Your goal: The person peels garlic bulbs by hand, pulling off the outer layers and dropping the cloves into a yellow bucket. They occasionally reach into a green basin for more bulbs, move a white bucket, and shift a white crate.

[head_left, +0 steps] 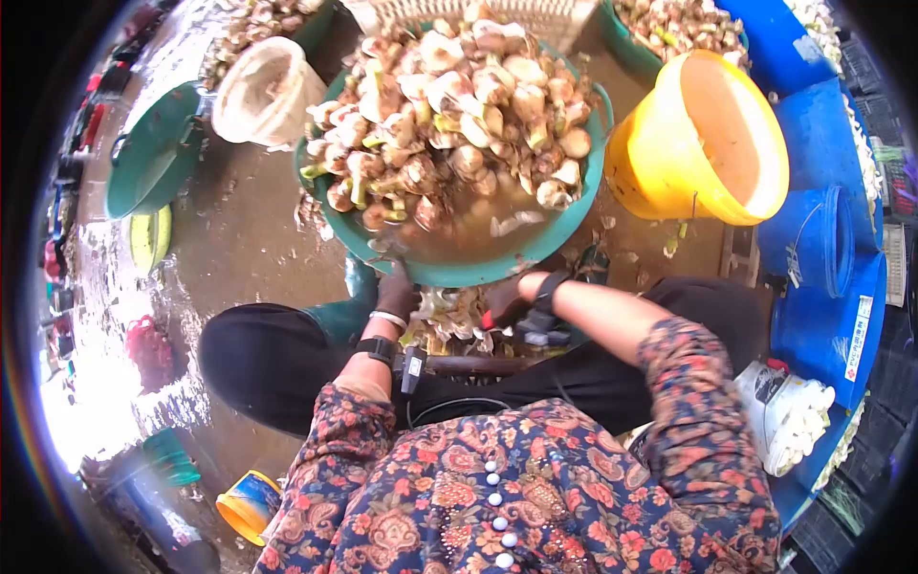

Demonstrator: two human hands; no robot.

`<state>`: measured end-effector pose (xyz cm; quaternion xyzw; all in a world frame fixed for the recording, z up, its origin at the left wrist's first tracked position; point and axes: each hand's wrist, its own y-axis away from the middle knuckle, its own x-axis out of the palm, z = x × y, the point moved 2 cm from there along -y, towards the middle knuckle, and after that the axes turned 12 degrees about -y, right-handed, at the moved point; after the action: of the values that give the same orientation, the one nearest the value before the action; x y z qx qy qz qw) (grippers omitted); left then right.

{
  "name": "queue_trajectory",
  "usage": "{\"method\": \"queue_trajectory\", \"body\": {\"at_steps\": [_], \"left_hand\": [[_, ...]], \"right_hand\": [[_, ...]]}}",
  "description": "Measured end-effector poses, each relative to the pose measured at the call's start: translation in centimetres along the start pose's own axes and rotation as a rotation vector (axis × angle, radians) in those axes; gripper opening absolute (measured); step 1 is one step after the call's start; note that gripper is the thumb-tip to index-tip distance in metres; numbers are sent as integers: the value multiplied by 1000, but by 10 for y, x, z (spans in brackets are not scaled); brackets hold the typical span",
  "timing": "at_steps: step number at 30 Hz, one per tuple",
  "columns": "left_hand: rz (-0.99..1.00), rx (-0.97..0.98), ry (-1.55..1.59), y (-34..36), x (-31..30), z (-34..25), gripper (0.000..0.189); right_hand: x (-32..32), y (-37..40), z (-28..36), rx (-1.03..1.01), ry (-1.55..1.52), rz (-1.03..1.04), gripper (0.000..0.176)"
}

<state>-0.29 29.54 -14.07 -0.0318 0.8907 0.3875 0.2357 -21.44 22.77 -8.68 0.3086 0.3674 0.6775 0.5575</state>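
A large green basin (445,275) stands before me, heaped with brown-skinned bulbs (449,96) with short green stems; murky water shows near its front. My left hand (395,290), in a dark glove, is at the basin's near rim, its fingers drawn together toward the rim. Just below the rim, to the right, my right hand (507,302) is closed, also in a dark glove, with a bit of red showing at its fingers. What either hand holds I cannot tell. Pale peelings (449,320) lie between my knees, under both hands.
At the right stand a yellow bucket (641,143), blue tubs (813,143) and a white container of peeled white pieces (798,430). A whitish bucket (263,96) and a green basin (158,158) are at the left. The brown floor (249,230) is wet.
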Motion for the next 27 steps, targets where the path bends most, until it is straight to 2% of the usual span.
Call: {"method": "queue_trajectory", "body": {"at_steps": [1, 2, 3, 4, 5, 7, 8, 9, 10, 11, 13, 15, 17, 19, 20, 21, 23, 24, 25, 27], "left_hand": [[3, -376, 534, -4, 6, 0, 46], [-36, -420, 612, -8, 10, 1, 46], [-77, -465, 688, -12, 13, 1, 46], [-67, -482, 696, 4, 9, -20, 44], [-44, -166, 605, 2, 11, -7, 44], [-270, -358, 861, 1, 22, -12, 47], [-372, -327, 810, 0, 26, -12, 43], [-462, -494, 760, 4, 25, -21, 40], [-502, -462, 818, 3, 31, -15, 39], [-549, -425, 879, 2, 36, -9, 38], [-626, -444, 911, -2, 41, -15, 38], [-711, -477, 921, 10, 44, -20, 39], [-706, -356, 932, 10, 41, -30, 41], [-685, -412, 916, 15, 40, -29, 46], [-635, -353, 924, 18, 39, -34, 48], [-586, -284, 929, 21, 41, -39, 50], [-614, -250, 995, 27, 59, -39, 49], [-564, -225, 984, 30, 72, -32, 49], [-510, -202, 969, 35, 87, -25, 49], [-523, -118, 680, 48, 105, -24, 47]], "right_hand": [[46, -90, -64, -262, -195, 209, 43], [66, -88, -46, -16, -379, 245, 41], [108, -123, -52, -119, -626, 315, 39], [99, -91, -25, -267, -413, 404, 38], [106, -79, -18, -158, -678, 437, 39], [133, -112, -34, -237, -563, 355, 41], [127, -103, -29, -339, -550, 382, 41], [120, -92, -22, -442, -533, 415, 40], [123, -85, -23, -340, -627, 422, 39], [124, -85, -27, -309, -470, 399, 41], [129, -69, -40, -186, -633, 405, 44], [157, -69, -77, -312, -558, 498, 48], [131, -28, -84, -129, -492, 454, 52], [138, -18, -104, -83, -434, 509, 54], [135, -11, -109, -30, -318, 555, 58], [151, -15, -127, -19, -361, 668, 55], [136, -1, -118, -94, -505, 691, 51], [184, -18, -181, -103, -1019, 550, 43], [187, -39, -195, -133, -979, 536, 43], [191, -64, -196, -252, -713, 468, 39]]}}
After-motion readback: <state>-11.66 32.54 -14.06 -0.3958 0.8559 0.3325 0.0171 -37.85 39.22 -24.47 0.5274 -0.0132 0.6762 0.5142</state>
